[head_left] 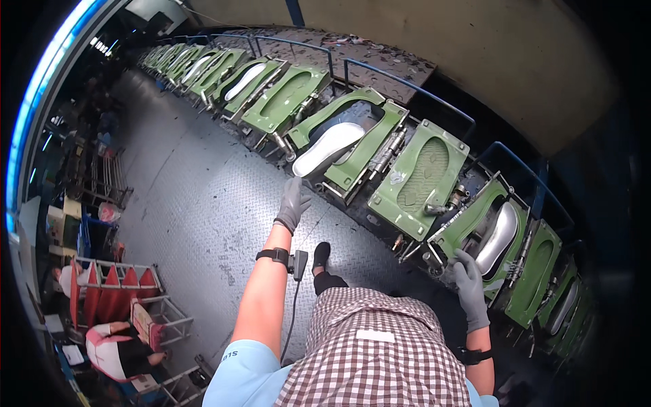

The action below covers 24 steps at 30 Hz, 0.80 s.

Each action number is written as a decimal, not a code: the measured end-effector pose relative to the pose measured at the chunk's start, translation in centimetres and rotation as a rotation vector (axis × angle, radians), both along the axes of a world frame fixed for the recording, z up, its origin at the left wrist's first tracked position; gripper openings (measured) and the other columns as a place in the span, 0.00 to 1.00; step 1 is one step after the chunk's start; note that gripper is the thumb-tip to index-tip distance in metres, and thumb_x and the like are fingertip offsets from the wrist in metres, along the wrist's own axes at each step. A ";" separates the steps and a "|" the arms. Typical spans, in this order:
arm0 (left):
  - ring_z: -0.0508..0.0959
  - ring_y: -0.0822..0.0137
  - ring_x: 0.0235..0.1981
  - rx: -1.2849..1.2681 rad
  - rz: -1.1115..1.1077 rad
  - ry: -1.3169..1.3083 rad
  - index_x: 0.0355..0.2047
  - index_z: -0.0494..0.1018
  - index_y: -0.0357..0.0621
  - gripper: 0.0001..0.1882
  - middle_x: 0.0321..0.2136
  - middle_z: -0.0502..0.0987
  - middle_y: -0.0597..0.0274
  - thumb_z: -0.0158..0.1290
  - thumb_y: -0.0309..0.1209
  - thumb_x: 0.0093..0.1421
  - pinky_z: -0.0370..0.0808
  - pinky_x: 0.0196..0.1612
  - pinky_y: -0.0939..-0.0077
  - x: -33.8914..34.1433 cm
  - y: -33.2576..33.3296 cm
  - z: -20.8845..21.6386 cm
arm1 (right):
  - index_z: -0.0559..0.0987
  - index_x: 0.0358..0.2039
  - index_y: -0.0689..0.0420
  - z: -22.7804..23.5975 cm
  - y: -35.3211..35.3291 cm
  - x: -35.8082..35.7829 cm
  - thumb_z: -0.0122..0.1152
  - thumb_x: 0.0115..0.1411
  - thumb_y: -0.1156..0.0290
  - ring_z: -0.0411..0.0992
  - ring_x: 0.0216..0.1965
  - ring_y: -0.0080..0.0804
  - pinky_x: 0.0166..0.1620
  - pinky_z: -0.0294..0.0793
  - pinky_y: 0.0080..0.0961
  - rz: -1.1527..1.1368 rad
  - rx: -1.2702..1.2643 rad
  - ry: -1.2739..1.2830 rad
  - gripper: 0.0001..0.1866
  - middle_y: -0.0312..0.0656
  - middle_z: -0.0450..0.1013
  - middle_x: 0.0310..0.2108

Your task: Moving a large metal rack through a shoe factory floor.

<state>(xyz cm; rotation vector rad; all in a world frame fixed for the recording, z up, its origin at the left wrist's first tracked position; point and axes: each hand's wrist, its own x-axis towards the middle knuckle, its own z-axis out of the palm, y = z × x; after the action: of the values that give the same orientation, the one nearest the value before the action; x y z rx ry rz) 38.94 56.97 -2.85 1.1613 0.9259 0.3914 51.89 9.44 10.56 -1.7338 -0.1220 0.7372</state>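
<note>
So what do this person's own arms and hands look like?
The left hand and right hand wear grey gloves. Each forearm has a black strap; the left one carries a boxy dark device with a thin dark cable. The left sleeve is short, light blue, with dark lettering.

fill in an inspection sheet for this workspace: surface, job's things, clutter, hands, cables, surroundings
Surface: grey tread-plate floor, shiny under the light.
Job's things: row of green sole moulds; pale sole-shaped form and silver sole-shaped form at open mould frames.
Clutter: scraps strewn on the ledge behind the moulds.
Hands: left gloved hand open near the pale form, contact unclear; right gloved hand beside the silver one, grip unclear.
Cables: black cable hanging from the left wrist device.
Surroundings: blue rails; beige wall; co-worker at lower left.
</note>
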 end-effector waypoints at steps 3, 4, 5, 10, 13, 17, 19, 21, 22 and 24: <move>0.79 0.53 0.39 -0.131 -0.057 0.058 0.62 0.53 0.52 0.33 0.54 0.67 0.51 0.51 0.49 0.62 0.77 0.41 0.57 4.2 5.7 -0.1 | 0.65 0.61 0.60 0.5 2.4 -3.2 0.49 0.67 0.64 0.70 0.47 0.28 0.49 0.70 0.24 -0.295 -0.069 0.036 0.24 0.41 0.70 0.50; 0.79 0.53 0.39 -0.143 -0.099 0.070 0.62 0.53 0.52 0.33 0.54 0.67 0.51 0.51 0.49 0.62 0.77 0.41 0.57 4.9 6.6 0.1 | 0.65 0.61 0.59 1.0 3.1 -4.5 0.49 0.67 0.62 0.70 0.49 0.30 0.49 0.70 0.26 -0.447 -0.114 0.073 0.25 0.42 0.70 0.51; 0.79 0.55 0.40 -0.129 -0.087 0.075 0.61 0.53 0.52 0.31 0.52 0.68 0.52 0.53 0.44 0.62 0.80 0.38 0.64 5.4 6.9 0.2 | 0.64 0.62 0.57 1.1 4.0 -5.7 0.50 0.67 0.59 0.70 0.51 0.31 0.50 0.70 0.29 -0.525 -0.107 0.130 0.27 0.43 0.70 0.51; 0.81 0.64 0.24 -0.047 -0.209 0.082 0.59 0.52 0.46 0.29 0.45 0.71 0.51 0.52 0.39 0.65 0.81 0.24 0.75 8.2 7.9 -0.9 | 0.64 0.63 0.54 1.3 7.9 -7.9 0.48 0.68 0.56 0.70 0.50 0.30 0.51 0.70 0.31 -0.513 -0.189 0.256 0.27 0.41 0.69 0.52; 0.80 0.64 0.23 -0.023 -0.268 0.058 0.60 0.52 0.44 0.29 0.44 0.72 0.51 0.51 0.39 0.65 0.81 0.24 0.75 10.9 8.8 -2.6 | 0.65 0.62 0.55 1.5 10.1 -7.3 0.48 0.68 0.58 0.70 0.48 0.28 0.50 0.71 0.28 -0.503 -0.227 0.269 0.25 0.39 0.70 0.50; 0.77 0.60 0.44 0.126 -0.301 0.057 0.61 0.51 0.43 0.31 0.49 0.69 0.49 0.51 0.38 0.65 0.82 0.26 0.73 15.6 9.1 -3.7 | 0.66 0.61 0.58 1.7 11.9 -6.6 0.51 0.66 0.62 0.71 0.47 0.26 0.48 0.70 0.25 -0.517 -0.157 0.269 0.24 0.39 0.71 0.49; 0.70 0.59 0.53 0.121 -0.368 0.030 0.62 0.52 0.40 0.31 0.53 0.67 0.49 0.50 0.38 0.65 0.80 0.39 0.69 16.6 8.2 -3.2 | 0.67 0.60 0.57 1.9 11.8 -6.9 0.51 0.66 0.63 0.70 0.47 0.26 0.47 0.70 0.25 -0.489 -0.157 0.250 0.24 0.39 0.71 0.49; 0.69 0.59 0.54 0.192 -0.348 0.065 0.63 0.53 0.38 0.31 0.54 0.66 0.48 0.48 0.40 0.66 0.71 0.54 0.69 16.7 7.7 -2.3 | 0.67 0.60 0.57 2.1 11.2 -7.5 0.51 0.66 0.63 0.71 0.47 0.26 0.47 0.70 0.25 -0.519 -0.170 0.256 0.24 0.39 0.71 0.49; 0.68 0.58 0.55 0.170 -0.397 0.060 0.63 0.53 0.38 0.30 0.54 0.66 0.49 0.48 0.40 0.66 0.66 0.57 0.70 16.4 8.0 -1.8 | 0.67 0.60 0.57 2.1 10.9 -7.7 0.51 0.66 0.63 0.71 0.47 0.26 0.47 0.70 0.25 -0.522 -0.181 0.261 0.24 0.39 0.71 0.49; 0.66 0.60 0.55 0.237 -0.529 0.089 0.63 0.53 0.37 0.30 0.55 0.66 0.49 0.46 0.40 0.67 0.62 0.60 0.71 15.7 9.3 -1.1 | 0.67 0.60 0.57 2.1 9.8 -8.1 0.51 0.65 0.63 0.71 0.47 0.26 0.47 0.70 0.25 -0.536 -0.170 0.264 0.24 0.39 0.72 0.49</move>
<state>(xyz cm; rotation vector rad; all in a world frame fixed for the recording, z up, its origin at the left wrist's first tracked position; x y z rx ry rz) 54.63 66.28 -3.95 1.5955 0.6232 0.0171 43.76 19.21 12.64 -1.7018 0.5800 0.5765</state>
